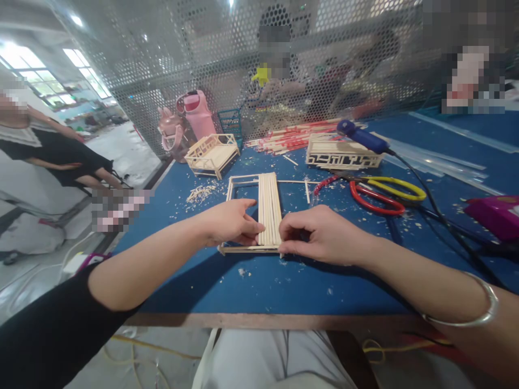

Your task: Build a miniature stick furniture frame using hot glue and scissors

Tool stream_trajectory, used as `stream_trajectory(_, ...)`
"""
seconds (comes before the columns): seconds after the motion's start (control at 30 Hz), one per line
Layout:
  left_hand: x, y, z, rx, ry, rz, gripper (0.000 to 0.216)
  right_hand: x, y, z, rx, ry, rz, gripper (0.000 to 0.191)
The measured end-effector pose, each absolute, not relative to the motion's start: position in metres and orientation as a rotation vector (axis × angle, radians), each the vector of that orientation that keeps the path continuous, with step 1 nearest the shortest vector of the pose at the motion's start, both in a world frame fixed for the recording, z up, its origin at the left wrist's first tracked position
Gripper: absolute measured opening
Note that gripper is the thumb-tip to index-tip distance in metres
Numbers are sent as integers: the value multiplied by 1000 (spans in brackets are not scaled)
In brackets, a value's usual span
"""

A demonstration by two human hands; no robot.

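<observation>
Tabletop [259, 289] margin between front edge [259, 320] and stick frame [269, 205]; left hand [233, 222] part-spread, right hand [320, 235], hold unclear

Bright indoor daylight, soft wide-angle shot, mild haze.
Windows [30, 67] upper left blown out; small white glare spot [77, 20] near them. Bench [243, 292] fairly evenly lit, soft shadows under both forearms [158, 251]. Left hand [239, 224] and right hand [314, 235] readable, slightly soft. Perforated screen [162, 59] shiny grey, background behind it dim and blurred. Strong edge distortion, room tilts at left. Pixelated patches upper right, top centre and left.
</observation>
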State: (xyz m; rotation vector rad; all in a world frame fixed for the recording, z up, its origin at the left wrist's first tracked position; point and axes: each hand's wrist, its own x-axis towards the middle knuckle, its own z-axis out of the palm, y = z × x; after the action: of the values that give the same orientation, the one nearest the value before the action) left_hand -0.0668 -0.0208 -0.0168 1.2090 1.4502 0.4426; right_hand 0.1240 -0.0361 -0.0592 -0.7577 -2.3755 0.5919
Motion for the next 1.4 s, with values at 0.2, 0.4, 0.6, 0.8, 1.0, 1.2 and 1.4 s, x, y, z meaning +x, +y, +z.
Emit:
stream_trajectory(0.2,-68,-21,-18,1227,1441,386,83,123,-36,-58,-716,-2397,522,13)
stream_trajectory(0.4,-68,-21,-11,1288,1433,276,83,124,-36,-60,-701,-2400,571,12)
stream_trajectory(0.6,-72,-23,-10,1295,1428,303,86,122,-36,-62,-751,-2379,668,11)
stream_trajectory(0.8,-77,-21,-13,1229,1357,336,83,120,-32,-56,-789,-2399,944,19)
stream_trajectory(1.0,-74,-16,-6,1088,1365,316,73,142,-22,-25,-1024,-2295,928,45)
stream_trajectory(1.2,-78,-6,-9,1037,1368,389,72,190,40,1,-1678,-1950,115,25)
stream_trajectory(1.4,-84,4,-16,1221,1302,379,85,222,98,-6,-2017,-1865,-78,59)
